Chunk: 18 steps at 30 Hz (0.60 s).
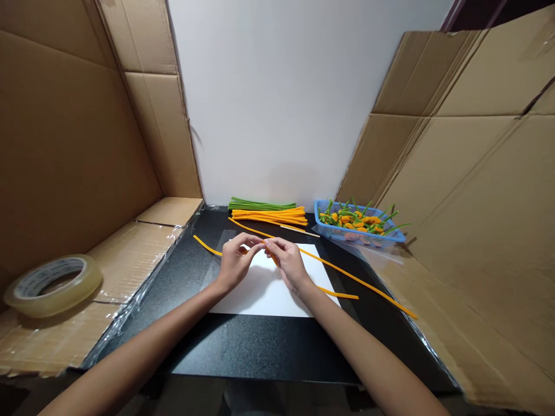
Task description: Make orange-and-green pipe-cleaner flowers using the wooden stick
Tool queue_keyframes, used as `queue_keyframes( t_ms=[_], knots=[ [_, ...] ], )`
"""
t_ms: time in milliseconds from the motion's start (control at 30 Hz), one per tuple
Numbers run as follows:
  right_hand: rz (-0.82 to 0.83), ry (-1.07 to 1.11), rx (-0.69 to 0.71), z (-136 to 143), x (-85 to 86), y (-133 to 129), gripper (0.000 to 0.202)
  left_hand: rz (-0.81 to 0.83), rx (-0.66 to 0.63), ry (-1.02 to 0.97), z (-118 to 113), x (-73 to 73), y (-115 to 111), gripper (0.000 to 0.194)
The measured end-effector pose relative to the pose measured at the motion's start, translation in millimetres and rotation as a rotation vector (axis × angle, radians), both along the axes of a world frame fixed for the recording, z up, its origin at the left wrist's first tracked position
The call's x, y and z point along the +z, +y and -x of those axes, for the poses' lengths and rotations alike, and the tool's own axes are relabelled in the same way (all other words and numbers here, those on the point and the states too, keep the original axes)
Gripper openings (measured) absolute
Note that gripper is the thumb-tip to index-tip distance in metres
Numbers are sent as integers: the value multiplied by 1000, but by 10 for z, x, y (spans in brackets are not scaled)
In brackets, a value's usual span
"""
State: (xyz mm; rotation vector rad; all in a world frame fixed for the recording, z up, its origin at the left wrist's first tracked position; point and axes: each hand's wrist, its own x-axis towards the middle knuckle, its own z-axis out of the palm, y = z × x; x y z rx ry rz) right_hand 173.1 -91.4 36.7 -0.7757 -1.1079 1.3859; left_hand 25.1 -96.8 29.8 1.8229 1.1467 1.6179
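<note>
Over a white sheet point(260, 292), my left hand point(236, 260) and my right hand point(288, 263) meet with fingertips pinched together. Between them they grip an orange pipe cleaner point(338, 294); its ends stick out to the left and right, and its middle is mostly hidden by my fingers. Behind my hands, a second long orange strand point(364, 280) runs diagonally from the back toward the right front. A thin pale stick point(299, 230) lies just beyond my right hand.
Bundles of green pipe cleaners point(260, 204) and orange pipe cleaners point(269, 216) lie by the wall. A blue basket point(359, 236) holds small orange-and-green pieces. Clear tape point(91, 283) rests on cardboard at left. Cardboard panels point(485, 173) flank the black tabletop point(260, 346).
</note>
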Motion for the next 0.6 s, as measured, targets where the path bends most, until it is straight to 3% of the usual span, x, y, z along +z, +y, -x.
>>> queue_keyframes(
  t_ms=[200, 433, 533, 600],
  knots=[
    [98, 11, 47, -46, 37, 8, 30, -175, 34, 140, 16, 8, 12, 12],
    [250, -73, 230, -163, 131, 26, 34, -732, 43, 612, 219, 20, 113, 7],
    [270, -19, 281, -163, 142, 22, 35, -735, 29, 610, 244, 37, 123, 7],
    [240, -4, 234, -142, 135, 13, 34, -647, 30, 520, 212, 37, 113, 6]
  ],
)
